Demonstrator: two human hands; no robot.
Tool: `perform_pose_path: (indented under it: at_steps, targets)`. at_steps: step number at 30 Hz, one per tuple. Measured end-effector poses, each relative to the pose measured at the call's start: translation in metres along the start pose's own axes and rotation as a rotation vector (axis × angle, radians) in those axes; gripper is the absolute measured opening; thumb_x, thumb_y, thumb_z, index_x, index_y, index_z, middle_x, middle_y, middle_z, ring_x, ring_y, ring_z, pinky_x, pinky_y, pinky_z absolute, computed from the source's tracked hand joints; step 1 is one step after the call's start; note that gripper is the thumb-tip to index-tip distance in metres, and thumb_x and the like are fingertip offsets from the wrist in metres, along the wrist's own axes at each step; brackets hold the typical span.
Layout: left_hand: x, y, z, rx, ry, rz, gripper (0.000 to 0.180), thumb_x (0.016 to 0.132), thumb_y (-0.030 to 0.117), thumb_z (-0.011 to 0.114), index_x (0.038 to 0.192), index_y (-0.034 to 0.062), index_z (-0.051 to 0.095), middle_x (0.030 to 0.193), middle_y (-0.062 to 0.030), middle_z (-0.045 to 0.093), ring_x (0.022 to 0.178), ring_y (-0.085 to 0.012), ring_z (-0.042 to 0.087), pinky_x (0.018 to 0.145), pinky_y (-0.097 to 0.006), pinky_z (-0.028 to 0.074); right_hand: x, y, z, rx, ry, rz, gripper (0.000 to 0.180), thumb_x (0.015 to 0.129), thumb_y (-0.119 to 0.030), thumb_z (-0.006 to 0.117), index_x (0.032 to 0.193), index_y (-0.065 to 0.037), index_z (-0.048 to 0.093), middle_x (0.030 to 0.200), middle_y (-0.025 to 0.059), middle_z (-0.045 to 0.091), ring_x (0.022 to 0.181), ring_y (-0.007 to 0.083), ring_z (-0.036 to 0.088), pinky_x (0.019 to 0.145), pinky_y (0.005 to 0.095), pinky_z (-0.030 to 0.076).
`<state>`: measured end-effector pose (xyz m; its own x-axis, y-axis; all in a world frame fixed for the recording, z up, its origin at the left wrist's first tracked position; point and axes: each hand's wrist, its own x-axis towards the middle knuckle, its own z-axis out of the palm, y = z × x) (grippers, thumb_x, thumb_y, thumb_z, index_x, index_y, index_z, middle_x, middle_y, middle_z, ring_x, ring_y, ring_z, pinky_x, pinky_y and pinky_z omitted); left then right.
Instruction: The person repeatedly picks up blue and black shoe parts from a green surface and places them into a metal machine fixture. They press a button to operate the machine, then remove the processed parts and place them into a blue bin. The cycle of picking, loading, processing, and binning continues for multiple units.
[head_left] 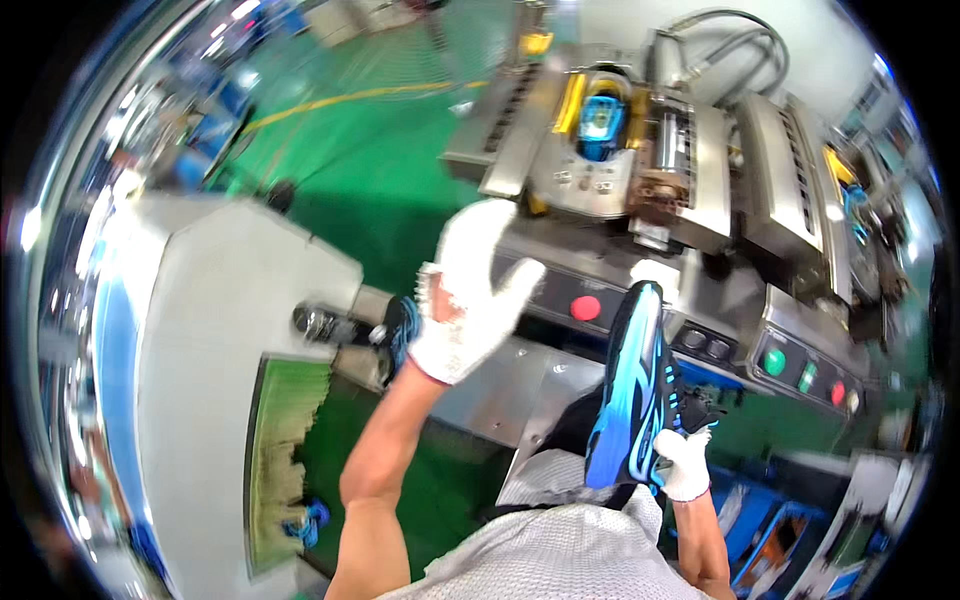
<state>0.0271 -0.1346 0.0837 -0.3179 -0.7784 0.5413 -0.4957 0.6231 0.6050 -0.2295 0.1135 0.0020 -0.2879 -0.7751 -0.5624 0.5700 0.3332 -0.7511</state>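
Observation:
Over the front of the metal machine, my left hand, in a white glove, is raised with its fingers stretched out and thumb apart. It holds nothing. My right hand, also gloved in white, grips a black and blue sneaker near its heel end, close to my body. The sneaker stands on end, toe pointing away, its blue sole side turned toward the left. Beyond my hands, a blue shoe-like piece sits in the machine's fixture. Part of another dark and blue shoe shows left of my left wrist.
Red and green buttons line the machine's front panel. A grey cabinet stands at left, with a black post jutting from it. More metal press units stand at right. Blue bins lie low at right.

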Motion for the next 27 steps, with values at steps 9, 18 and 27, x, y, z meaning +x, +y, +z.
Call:
perform_pose_path:
  at_steps: [9, 18, 27]
  targets:
    - [0.225, -0.078, 0.205, 0.434, -0.183, -0.001, 0.081, 0.089, 0.056, 0.073, 0.144, 0.0016, 0.052, 0.138, -0.0272, 0.06, 0.13, -0.0417, 0.06, 0.109, -0.049, 0.047, -0.011, 0.0, -0.048, 0.537, 0.008, -0.283, 0.074, 0.08, -0.007, 0.083, 0.146, -0.001, 0.049, 0.119, 0.0177, 0.072, 0.105, 0.0339, 0.074, 0.09, 0.0513, 0.065]
    - [0.328, -0.096, 0.23, 0.541, -0.505, -0.234, 0.091, 0.075, 0.054, 0.08, 0.138, -0.0084, 0.056, 0.138, -0.0325, 0.063, 0.126, -0.0418, 0.065, 0.107, -0.044, 0.052, -0.008, 0.018, -0.098, 0.536, 0.058, -0.02, 0.061, 0.085, 0.001, 0.073, 0.143, 0.0, 0.053, 0.118, 0.0138, 0.072, 0.102, 0.0251, 0.072, 0.091, 0.0433, 0.06]
    - [0.132, -0.028, 0.002, -0.036, 0.07, -0.175, 0.061, 0.084, 0.01, 0.083, 0.138, -0.0022, 0.057, 0.12, -0.0132, 0.07, 0.109, -0.0236, 0.067, 0.101, -0.037, 0.053, 0.102, -0.131, 0.05, -0.025, -0.008, -0.377, 0.035, 0.095, -0.006, 0.073, 0.128, 0.004, 0.068, 0.119, 0.0109, 0.074, 0.106, 0.0178, 0.071, 0.098, 0.0334, 0.057]
